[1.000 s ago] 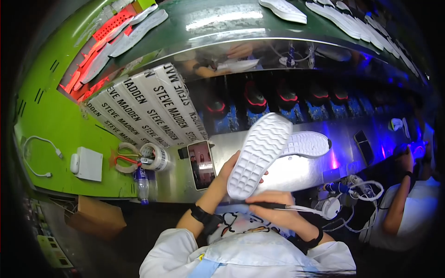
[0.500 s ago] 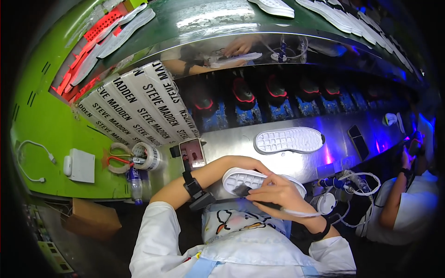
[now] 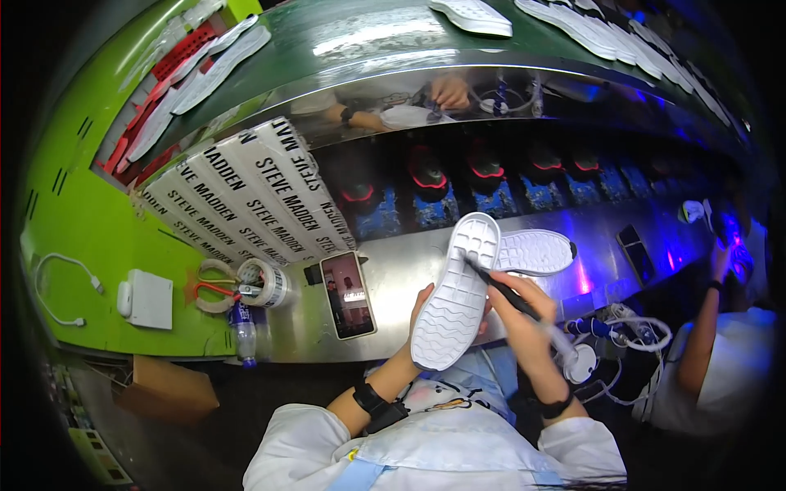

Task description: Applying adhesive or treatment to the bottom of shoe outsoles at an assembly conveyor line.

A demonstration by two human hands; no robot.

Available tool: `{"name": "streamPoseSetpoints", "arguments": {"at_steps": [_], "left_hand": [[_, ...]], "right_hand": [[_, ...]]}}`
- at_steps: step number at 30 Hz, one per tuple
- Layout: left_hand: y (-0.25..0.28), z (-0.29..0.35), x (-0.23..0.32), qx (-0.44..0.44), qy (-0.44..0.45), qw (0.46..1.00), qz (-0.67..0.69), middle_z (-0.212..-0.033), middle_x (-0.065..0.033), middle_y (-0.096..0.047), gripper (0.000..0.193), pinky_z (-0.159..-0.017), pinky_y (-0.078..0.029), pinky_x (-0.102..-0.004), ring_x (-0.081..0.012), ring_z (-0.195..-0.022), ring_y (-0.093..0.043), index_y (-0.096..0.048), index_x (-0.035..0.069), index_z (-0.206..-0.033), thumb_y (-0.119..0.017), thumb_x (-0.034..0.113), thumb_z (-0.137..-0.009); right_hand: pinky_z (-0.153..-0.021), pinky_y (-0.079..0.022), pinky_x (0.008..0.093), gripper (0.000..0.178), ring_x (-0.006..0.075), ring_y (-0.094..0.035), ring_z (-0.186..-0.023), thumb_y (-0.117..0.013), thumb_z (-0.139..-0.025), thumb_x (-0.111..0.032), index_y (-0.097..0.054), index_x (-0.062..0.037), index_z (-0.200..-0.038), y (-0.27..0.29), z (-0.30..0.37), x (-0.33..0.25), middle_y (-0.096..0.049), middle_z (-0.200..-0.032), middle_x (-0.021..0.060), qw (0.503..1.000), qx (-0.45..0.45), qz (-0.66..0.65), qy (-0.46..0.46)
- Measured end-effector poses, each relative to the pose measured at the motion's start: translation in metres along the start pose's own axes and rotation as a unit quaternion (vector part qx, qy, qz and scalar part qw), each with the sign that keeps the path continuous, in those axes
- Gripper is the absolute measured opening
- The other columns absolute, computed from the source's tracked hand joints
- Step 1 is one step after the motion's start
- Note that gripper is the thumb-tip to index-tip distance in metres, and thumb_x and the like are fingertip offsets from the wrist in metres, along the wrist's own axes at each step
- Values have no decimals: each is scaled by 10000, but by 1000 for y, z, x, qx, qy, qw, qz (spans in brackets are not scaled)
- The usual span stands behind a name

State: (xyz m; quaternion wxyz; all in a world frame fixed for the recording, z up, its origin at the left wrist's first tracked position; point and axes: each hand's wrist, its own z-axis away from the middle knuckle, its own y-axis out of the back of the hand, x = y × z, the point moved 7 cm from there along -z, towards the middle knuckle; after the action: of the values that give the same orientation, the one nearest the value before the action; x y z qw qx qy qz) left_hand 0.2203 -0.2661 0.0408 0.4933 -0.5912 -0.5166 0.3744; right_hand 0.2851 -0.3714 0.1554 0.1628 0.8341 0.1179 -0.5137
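A white shoe sole (image 3: 450, 323) stands tilted up in front of me, its gridded and wavy inner side facing up. My left hand (image 3: 420, 309) is closed on its left edge, and most of that hand is hidden behind the sole. In my right hand (image 3: 526, 317) is a black-handled brush (image 3: 516, 300), with its tip at the grid in the sole's upper part. A pale tube runs back from the brush along my wrist. Behind the held sole, a second white sole (image 3: 540, 252) lies on the metal bench (image 3: 393, 270).
Left of my arms are a phone (image 3: 348, 295), a tape roll (image 3: 266, 282), scissors (image 3: 225, 290), a bottle (image 3: 242, 331) and a printed box (image 3: 246, 196). Beyond the bench, a dark channel carries red-lit shapes (image 3: 427, 168). Coiled tubing (image 3: 647, 344) and a co-worker's arm (image 3: 696, 344) are at right.
The sole has swung from lying sideways low at the bench edge to standing nearly lengthwise and higher. My left forearm has drawn back, uncovering the phone. The brush has moved up and right.
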Motion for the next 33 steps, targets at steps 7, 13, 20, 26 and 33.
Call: {"name": "streamPoseSetpoints", "arguments": {"at_steps": [7, 13, 20, 26, 33], "left_hand": [[-2, -16, 17, 102, -139, 984, 33, -1412, -155, -352, 654, -958, -414, -444, -327, -1099, -457, -281, 159, -1433, -458, 450, -875], [-21, -25, 28, 60, -108, 992, -26, -1392, -200, -365, 654, -914, -477, -462, -301, -1132, -496, -262, 38, -1422, -391, 405, -897], [-37, -30, 39, 26, -79, 990, -115, -1405, -224, -338, 714, -912, -494, -482, -350, -1174, -487, -259, 13, -1416, -413, 442, -866], [-32, -34, 44, 78, -16, 988, -130, -1408, -280, -303, 801, -940, -458, -511, -402, -1208, -449, -244, -20, -1414, -512, 415, -797], [-45, -43, 43, 80, 73, 978, -179, -1315, -324, -409, 859, -966, -437, -452, -414, -1182, -472, -314, -88, -1357, -582, 417, -715]], "right_hand": [[-699, -422, 341, 204, 229, -589, -708, -709, -676, -51, -686, -51, -878, -44, 36, -22, -652, -782, 91, 985, -113, 21, 126], [-741, -458, 320, 138, 214, -628, -763, -677, -775, -74, -690, -29, -905, -59, 59, -27, -680, -852, 105, 955, -274, -69, 93], [-649, -499, 248, 118, 126, -645, -741, -595, -853, -39, -684, 3, -919, -59, 62, -8, -684, -848, 90, 933, -310, -148, -108], [-662, -516, 235, 137, 135, -653, -744, -577, -865, -39, -671, 16, -949, -52, 58, 4, -676, -847, 101, 929, -295, -193, -117], [-657, -520, 250, 127, 156, -662, -720, -574, -861, -39, -657, 43, -910, -39, 45, -11, -656, -902, 134, 944, -303, -124, -43]]}}
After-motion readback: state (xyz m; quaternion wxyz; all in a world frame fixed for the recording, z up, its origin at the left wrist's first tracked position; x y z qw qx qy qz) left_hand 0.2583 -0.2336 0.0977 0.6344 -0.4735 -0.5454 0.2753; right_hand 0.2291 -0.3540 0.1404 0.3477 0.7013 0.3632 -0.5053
